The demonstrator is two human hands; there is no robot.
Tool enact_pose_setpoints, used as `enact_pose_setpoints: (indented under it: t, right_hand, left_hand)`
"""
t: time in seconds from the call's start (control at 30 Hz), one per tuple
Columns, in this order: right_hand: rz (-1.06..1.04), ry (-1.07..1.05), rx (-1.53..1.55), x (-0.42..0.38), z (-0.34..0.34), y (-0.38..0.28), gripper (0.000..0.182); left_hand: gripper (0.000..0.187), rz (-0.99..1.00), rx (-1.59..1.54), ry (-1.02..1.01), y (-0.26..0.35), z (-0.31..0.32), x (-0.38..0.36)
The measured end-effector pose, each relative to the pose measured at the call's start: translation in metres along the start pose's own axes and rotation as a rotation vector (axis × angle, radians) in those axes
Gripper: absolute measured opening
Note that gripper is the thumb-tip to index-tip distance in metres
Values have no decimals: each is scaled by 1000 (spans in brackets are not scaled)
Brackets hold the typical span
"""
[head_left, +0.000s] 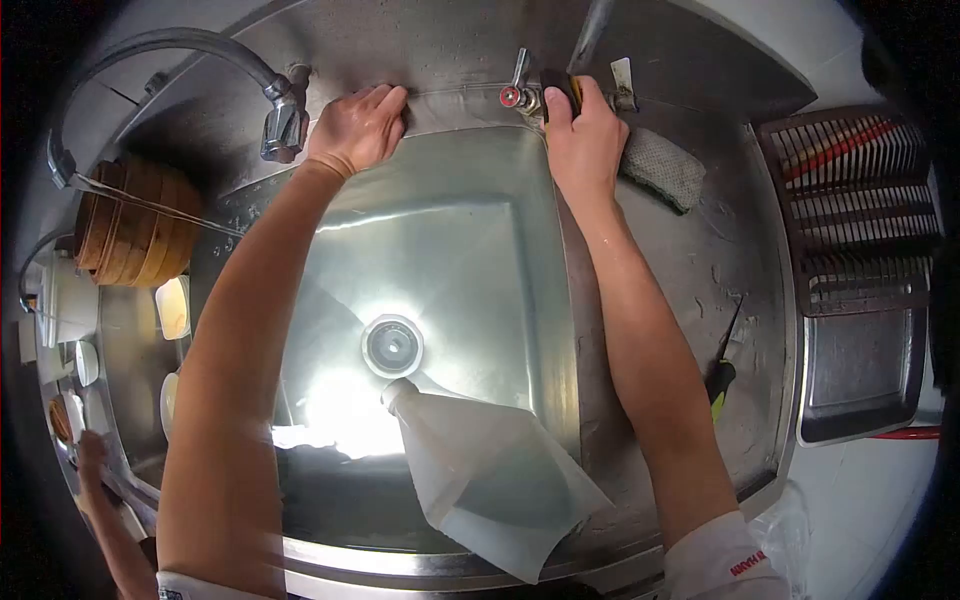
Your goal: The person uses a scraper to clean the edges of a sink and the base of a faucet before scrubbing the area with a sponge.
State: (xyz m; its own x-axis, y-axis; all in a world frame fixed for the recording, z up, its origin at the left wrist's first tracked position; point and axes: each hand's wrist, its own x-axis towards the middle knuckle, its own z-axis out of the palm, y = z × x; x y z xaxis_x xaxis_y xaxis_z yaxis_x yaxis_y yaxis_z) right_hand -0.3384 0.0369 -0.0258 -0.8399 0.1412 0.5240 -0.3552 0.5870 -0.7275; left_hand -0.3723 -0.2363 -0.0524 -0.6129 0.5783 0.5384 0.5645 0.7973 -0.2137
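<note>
My left hand (358, 128) is closed, its fingers curled down at the back rim of the steel sink (470, 260), just right of the spray tap head (284, 130). Whatever those fingers may hold is hidden under them. Beside the valve with a red cap (511, 97), my right hand (587, 140) grips a small black-and-yellow object (562, 92), thumb on its near side. A grey scouring sponge (662, 170) lies on the steel ledge close to my right wrist. Below, a translucent plastic jug with a cut-open end (490, 470) lies tilted over the sink, mouth near the drain (392, 346).
Stacked bamboo steamers (140, 220) stand at the left. On the right ledge lies a knife with a black-and-green handle (721, 380). Beyond it are a dark slotted rack (850, 200) and a metal tray (862, 370). Another person's arm (110, 520) shows at lower left.
</note>
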Motion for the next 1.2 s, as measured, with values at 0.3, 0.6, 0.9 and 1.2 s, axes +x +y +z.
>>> enact_pose_setpoints:
  t: [0.3,0.6,0.9,1.2]
  right_hand:
    - [-30,-93,-100,3,-10,3,23]
    - [113,-88,-19,4,-6,3,25]
    - [55,-37,-16,-1,-3,-7,23]
    - [23,-49,4,-10,-1,-10,24]
  left_hand:
    - [16,-4,12,-32,0,-1,-2]
    - [16,-16,9,-32,1,-2,1]
    - [16,-15,-3,-18,2,-3,0]
    - [17,8,0,-34,1,-4,2]
